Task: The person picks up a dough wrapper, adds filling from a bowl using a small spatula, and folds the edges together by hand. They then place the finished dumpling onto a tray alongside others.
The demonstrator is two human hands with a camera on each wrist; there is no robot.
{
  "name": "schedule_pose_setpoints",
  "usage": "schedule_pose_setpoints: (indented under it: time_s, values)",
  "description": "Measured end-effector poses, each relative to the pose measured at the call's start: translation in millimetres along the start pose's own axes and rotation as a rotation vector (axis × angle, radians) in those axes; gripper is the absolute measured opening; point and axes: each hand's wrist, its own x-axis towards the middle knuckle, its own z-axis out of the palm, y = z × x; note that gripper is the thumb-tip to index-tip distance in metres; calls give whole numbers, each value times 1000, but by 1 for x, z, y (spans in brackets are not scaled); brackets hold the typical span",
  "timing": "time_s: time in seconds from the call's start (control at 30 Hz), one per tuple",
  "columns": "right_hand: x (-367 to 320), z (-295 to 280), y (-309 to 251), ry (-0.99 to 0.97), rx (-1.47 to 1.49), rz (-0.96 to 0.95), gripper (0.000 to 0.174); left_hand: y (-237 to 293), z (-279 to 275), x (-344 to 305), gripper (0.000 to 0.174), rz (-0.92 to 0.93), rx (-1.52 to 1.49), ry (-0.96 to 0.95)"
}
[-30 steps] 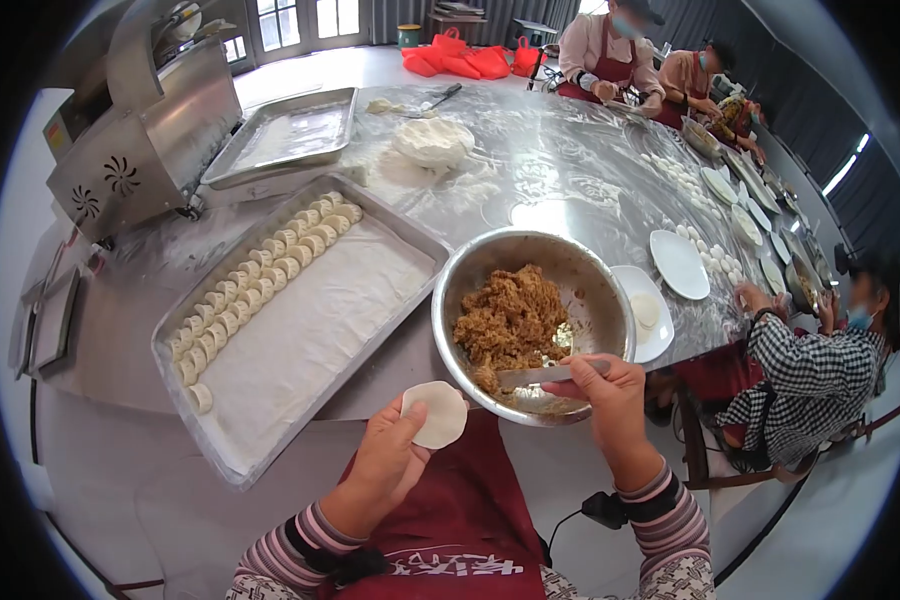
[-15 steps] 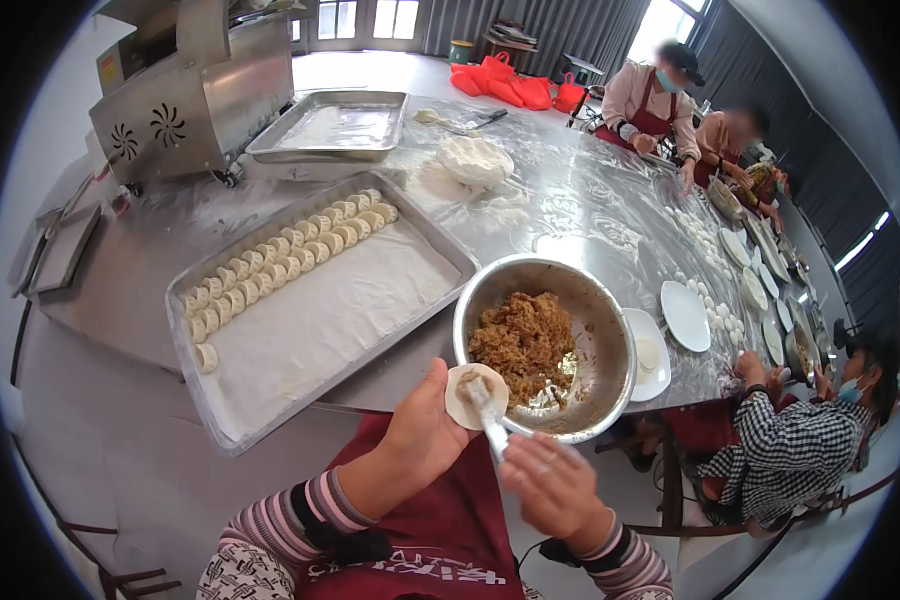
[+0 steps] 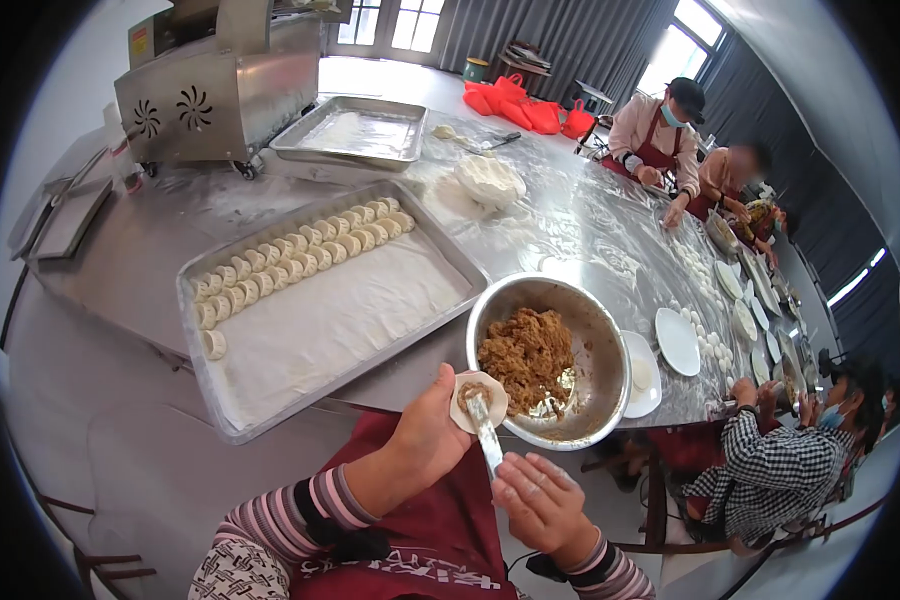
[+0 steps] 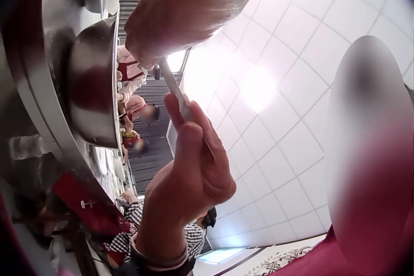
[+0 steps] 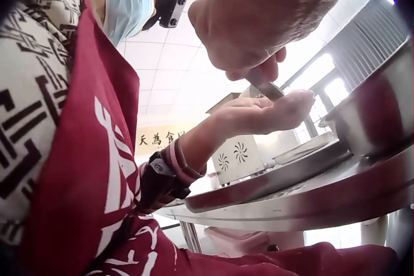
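Observation:
My left hand (image 3: 422, 435) holds a round dumpling wrapper (image 3: 496, 392) on its fingers, the thumb upright at the near edge. A small dab of brown filling lies in the wrapper's middle. With my right hand (image 3: 540, 505) I grip a flat metal spatula (image 3: 488, 440), its tip pressed on that dab. In the left wrist view, the spatula (image 4: 173, 85) slants down between the thumb and fingers of the left hand (image 4: 187, 179). Just beyond the wrapper stands a steel bowl (image 3: 608, 385) with a mound of brown filling (image 3: 530, 345).
Left of the bowl, a lined metal tray (image 3: 340, 325) carries rows of pleated dumplings (image 3: 305, 262). A white plate (image 3: 642, 395) with a wrapper sits right of the bowl. Farther back are a flour heap (image 3: 490, 182), another tray (image 3: 355, 130) and a steel machine (image 3: 210, 105). Several people work along the right side.
The spatula has gone from the bowl to the wrapper, leaving filling on it. My left hand has shifted right, close to the bowl. The head view has turned somewhat.

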Motion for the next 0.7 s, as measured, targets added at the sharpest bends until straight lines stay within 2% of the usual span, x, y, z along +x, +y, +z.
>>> schedule_pose_setpoints:
  time_s: [0.07, 0.27, 0.37, 0.43, 0.47, 0.53, 0.57, 0.63, 0.7]
  values:
    - [1, -5, -8, -19, 2, -19, 15, 1, 0, -1, 56, 6, 15, 72]
    - [7, -8, -9, -28, -45, -27, 15, 3, 0, -3, 54, 9, 30, 53]
    - [8, -14, -6, -50, 36, -13, 11, 6, -7, -2, 55, -5, 25, 26]
    - [9, -22, -1, 146, 276, 273, 7, 10, -6, -6, 55, -27, 51, 30]
    - [14, -19, 1, 330, 440, 421, 5, 11, -5, -7, 56, -49, 81, 25]
    - [13, -13, 8, 430, 659, 821, 9, 9, -8, -6, 56, -71, 71, -12]
    - [13, -8, 15, 434, 657, 830, 9, 10, -7, -8, 57, -90, 70, -52]
    - [13, -2, 33, 529, 1038, 1162, 14, 12, -9, -8, 57, -121, 77, -95]
    - [11, -9, 45, 593, 1063, 1153, 15, 15, -16, -6, 57, -63, 54, -86]
